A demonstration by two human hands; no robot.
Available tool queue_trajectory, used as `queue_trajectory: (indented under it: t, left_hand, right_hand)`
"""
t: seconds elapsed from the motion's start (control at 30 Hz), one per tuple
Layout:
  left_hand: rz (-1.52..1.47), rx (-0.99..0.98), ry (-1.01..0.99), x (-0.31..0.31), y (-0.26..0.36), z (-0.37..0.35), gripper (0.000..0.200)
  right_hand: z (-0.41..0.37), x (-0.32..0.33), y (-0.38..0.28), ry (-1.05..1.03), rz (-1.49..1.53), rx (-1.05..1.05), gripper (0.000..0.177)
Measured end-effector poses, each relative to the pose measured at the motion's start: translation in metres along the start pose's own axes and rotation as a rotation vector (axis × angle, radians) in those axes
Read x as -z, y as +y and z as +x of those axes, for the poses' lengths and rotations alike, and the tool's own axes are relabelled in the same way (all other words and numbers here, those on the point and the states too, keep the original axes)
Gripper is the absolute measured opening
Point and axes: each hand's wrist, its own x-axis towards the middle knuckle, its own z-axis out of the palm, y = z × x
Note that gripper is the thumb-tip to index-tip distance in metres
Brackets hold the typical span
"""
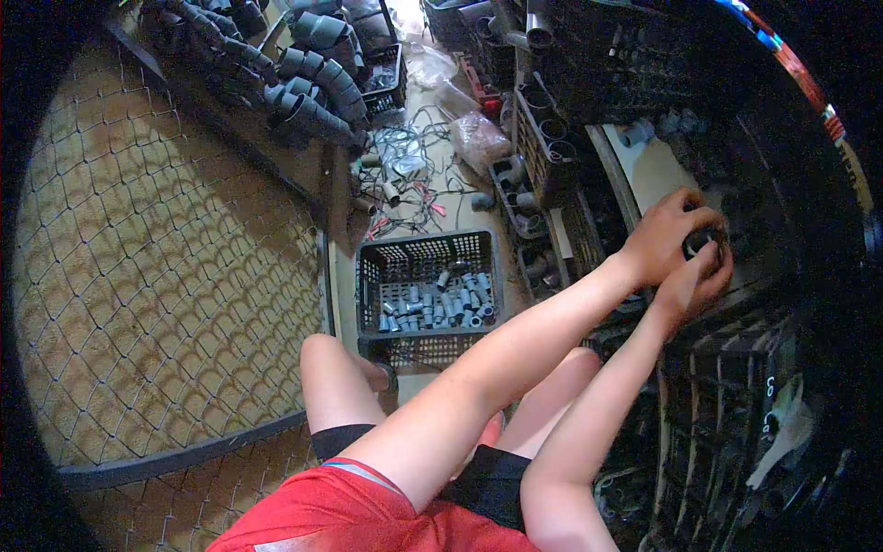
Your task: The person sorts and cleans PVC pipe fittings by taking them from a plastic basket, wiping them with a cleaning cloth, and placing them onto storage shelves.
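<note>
Both my arms stretch out to the right, over the shelf side. My left hand [667, 235] is curled with its fingers around a dark, round pipe fitting [701, 243]. Just below it, my right hand [696, 283] grips the same fitting from the near side, thumb against its opening. The fitting's far part is hidden by fingers and shadow. Away from my hands, a black plastic crate [426, 244] stands on the floor in front of my knees. Small grey pipe fittings [441, 308] lie loose in its bottom.
A wire-mesh fence [166, 276] runs along my left. Large grey pipe elbows [317, 74] are heaped at the back left. Crates of fittings [543, 138] stack up on the right, beside a pale shelf board [635, 170]. Cables and plastic bags [478, 143] litter the floor ahead.
</note>
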Motion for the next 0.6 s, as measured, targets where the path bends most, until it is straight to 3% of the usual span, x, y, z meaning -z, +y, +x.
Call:
queue_trajectory:
  t: [0.13, 0.23, 0.43, 0.5, 0.53, 0.6]
  left_hand:
    - [0.063, 0.022, -0.009, -0.001, 0.001, 0.000, 0.040]
    - [0.062, 0.019, -0.007, 0.000, 0.000, -0.002, 0.040]
    - [-0.015, 0.028, 0.038, -0.004, 0.007, -0.012, 0.042]
    - [-0.029, 0.044, 0.076, -0.010, 0.013, -0.014, 0.041]
    - [-0.089, 0.056, 0.126, -0.013, 0.018, -0.015, 0.036]
    - [-0.134, 0.035, 0.169, -0.014, 0.015, -0.018, 0.036]
  right_hand:
    - [0.004, 0.002, -0.002, -0.054, -0.118, 0.018, 0.044]
    - [0.002, 0.000, 0.005, 0.026, -0.136, 0.036, 0.045]
    - [0.001, 0.013, 0.012, -0.172, 0.161, 0.042, 0.050]
    - [0.006, 0.017, 0.018, -0.086, 0.323, -0.151, 0.047]
    - [0.000, 0.019, -0.012, -0.111, 0.634, -0.376, 0.048]
    - [-0.007, 0.020, -0.016, -0.115, 0.604, -0.361, 0.050]
